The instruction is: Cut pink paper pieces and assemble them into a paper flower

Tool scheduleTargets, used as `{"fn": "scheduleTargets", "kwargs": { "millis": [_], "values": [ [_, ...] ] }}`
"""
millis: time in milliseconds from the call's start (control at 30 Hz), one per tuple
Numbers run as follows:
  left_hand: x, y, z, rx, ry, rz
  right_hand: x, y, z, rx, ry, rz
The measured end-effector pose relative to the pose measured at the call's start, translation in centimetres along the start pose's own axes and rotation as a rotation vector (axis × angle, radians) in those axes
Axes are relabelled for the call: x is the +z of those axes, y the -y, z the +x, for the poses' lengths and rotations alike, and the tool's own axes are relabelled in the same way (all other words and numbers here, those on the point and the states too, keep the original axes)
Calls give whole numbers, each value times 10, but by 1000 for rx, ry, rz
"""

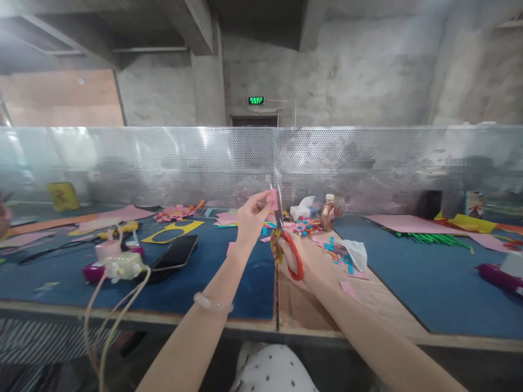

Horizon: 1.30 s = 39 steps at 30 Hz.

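Note:
Between the fingers of my left hand [252, 211] is a small piece of pink paper [272, 200], held up above the table. My right hand [289, 251] grips a pair of scissors [279, 216] by the red and yellow handles, with the blades pointing up and parted. The blades stand right at the right edge of the pink piece; whether they are cutting into it I cannot tell. Behind and below my hands lie pink sheets [229, 218] and a heap of pink and blue paper scraps [304, 226].
Left are a black phone [175, 253], a power strip [122, 265] with trailing cords and a yellow sheet with round holes [157, 235]. Right are a bottle [327, 213], a tissue [356, 254], green strips [433, 239] and a purple glue gun [500, 279]. A perforated metal partition [196, 169] runs behind.

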State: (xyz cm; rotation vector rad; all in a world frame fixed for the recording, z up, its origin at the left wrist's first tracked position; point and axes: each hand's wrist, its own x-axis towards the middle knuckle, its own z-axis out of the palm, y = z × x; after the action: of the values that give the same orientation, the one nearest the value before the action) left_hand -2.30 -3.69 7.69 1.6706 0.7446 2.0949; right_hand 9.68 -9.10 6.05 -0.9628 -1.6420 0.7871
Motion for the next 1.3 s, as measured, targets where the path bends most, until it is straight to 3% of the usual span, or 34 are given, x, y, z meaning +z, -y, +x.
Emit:
{"fn": "scheduleTargets", "kwargs": {
  "millis": [167,333,667,1300],
  "values": [
    [1,-1,-1,1,-5,-20,3,-7,5,20,61,101],
    [2,-5,-2,1,-15,-4,6,-17,9,-39,21,99],
    [3,-8,-3,25,-3,25,-7,16,-4,37,43,-52],
    [4,-9,-1,-32,15,8,-2,7,-2,34,-35,-87]
  ]
}}
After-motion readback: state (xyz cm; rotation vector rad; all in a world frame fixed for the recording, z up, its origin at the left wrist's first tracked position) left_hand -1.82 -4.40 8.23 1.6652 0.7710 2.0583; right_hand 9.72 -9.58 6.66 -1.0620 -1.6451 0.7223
